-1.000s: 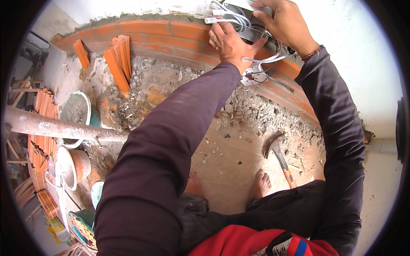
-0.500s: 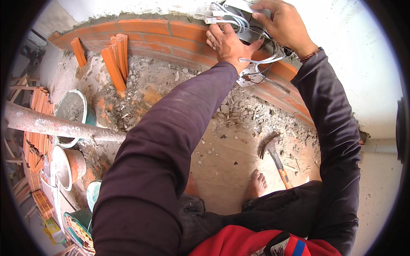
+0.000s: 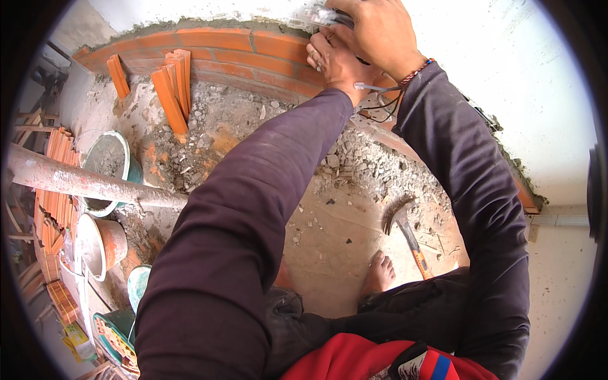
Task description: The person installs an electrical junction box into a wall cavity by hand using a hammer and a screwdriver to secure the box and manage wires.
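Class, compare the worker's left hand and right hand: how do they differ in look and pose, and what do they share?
The left hand shows a ring; the right hand has a braided band at its wrist. The right hand lies in front, partly covering the left hand. The right hand reaches the picture's top edge, while the left hand sits lower. Both are bare and come out of dark sleeves.

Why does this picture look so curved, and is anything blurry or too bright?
Head view: the brick row bows, as wide fisheye lenses make straight edges do; same view, the white wall looks washed out at upper right; same view, the pale cable ends by the right hand are smeared, perhaps by motion.
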A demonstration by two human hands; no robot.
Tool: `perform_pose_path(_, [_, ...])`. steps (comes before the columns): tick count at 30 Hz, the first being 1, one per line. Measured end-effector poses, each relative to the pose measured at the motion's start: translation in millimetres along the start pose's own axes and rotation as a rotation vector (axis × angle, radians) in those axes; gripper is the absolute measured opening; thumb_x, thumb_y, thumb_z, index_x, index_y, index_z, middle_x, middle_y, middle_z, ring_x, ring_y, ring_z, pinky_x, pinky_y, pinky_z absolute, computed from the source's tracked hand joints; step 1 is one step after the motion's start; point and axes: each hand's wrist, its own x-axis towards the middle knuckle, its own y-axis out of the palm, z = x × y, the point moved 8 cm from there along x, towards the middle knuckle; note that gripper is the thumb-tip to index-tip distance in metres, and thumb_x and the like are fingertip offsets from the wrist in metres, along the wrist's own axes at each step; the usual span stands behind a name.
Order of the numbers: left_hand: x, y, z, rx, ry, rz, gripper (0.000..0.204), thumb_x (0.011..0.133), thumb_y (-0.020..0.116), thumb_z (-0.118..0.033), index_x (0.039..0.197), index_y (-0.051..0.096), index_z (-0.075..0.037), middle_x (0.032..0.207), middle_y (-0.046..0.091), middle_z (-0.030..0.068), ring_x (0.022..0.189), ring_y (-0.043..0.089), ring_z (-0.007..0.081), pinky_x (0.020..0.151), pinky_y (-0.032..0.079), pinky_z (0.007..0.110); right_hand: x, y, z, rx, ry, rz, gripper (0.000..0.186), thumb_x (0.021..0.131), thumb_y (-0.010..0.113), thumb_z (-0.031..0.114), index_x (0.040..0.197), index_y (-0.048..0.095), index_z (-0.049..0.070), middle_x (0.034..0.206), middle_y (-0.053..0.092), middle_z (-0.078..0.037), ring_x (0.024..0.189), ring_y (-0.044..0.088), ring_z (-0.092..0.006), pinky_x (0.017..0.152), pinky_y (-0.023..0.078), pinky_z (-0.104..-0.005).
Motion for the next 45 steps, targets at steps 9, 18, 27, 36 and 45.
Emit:
perform_pose_path(9, [0, -4, 3, 0.0, 0.0, 0.019, 0.135, 0.055, 0.091, -0.062, 0.144, 0.025, 0.013, 0.122, 0.039, 0.0216, 0.119, 0.038, 0.0406, 0.103, 0.029, 0.053, -2, -7, -2, 0.115, -0.123, -0.021, 0.026, 0.071, 0.065, 0.006, 0.097, 0.07, 0.003, 0.097, 0.064, -0.013, 0.092, 0.059, -0.0344, 0.081, 0.049, -0.045])
perform_pose_path(18, [-4, -9, -3, -0.041, 0.029, -0.012, 0.134, 0.058, 0.093, -0.058, 0.146, 0.025, 0.016, 0.125, 0.039, 0.0222, 0.122, 0.039, 0.0419, 0.106, 0.029, 0.054, -7, -7, -19, 0.27, -0.044, 0.063, 0.019, 0.071, 0.07, 0.002, 0.09, 0.068, -0.001, 0.101, 0.065, -0.02, 0.1, 0.062, -0.0406, 0.088, 0.052, -0.0461])
perform_pose_path(27, [-3, -7, -2, -0.018, -0.014, 0.044, 0.128, 0.062, 0.091, -0.056, 0.145, 0.025, 0.016, 0.126, 0.039, 0.0233, 0.123, 0.039, 0.0428, 0.108, 0.029, 0.053, -9, -22, -36, 0.447, 0.0, 0.127, 0.023, 0.078, 0.07, -0.004, 0.102, 0.071, 0.0, 0.104, 0.066, -0.013, 0.099, 0.065, -0.0282, 0.088, 0.053, -0.0407])
perform_pose_path(36, [-1, -7, -4, -0.001, -0.05, 0.098, 0.125, 0.064, 0.089, -0.058, 0.144, 0.026, 0.015, 0.131, 0.039, 0.0274, 0.127, 0.038, 0.044, 0.111, 0.028, 0.054, -49, -37, -96, 0.613, 0.484, 0.163, 0.017, 0.088, 0.063, -0.007, 0.104, 0.069, -0.003, 0.086, 0.068, -0.003, 0.076, 0.064, -0.0108, 0.068, 0.054, -0.0271])
perform_pose_path(45, [-5, -13, -7, -0.099, -0.033, 0.065, 0.109, 0.062, 0.093, -0.047, 0.136, 0.034, 0.007, 0.131, 0.043, 0.0241, 0.126, 0.041, 0.0423, 0.11, 0.029, 0.056, -64, -26, -96, 0.317, 0.303, 0.128, 0.032, 0.093, 0.077, 0.021, 0.117, 0.071, 0.001, 0.097, 0.075, -0.006, 0.077, 0.07, -0.0133, 0.07, 0.058, -0.0274])
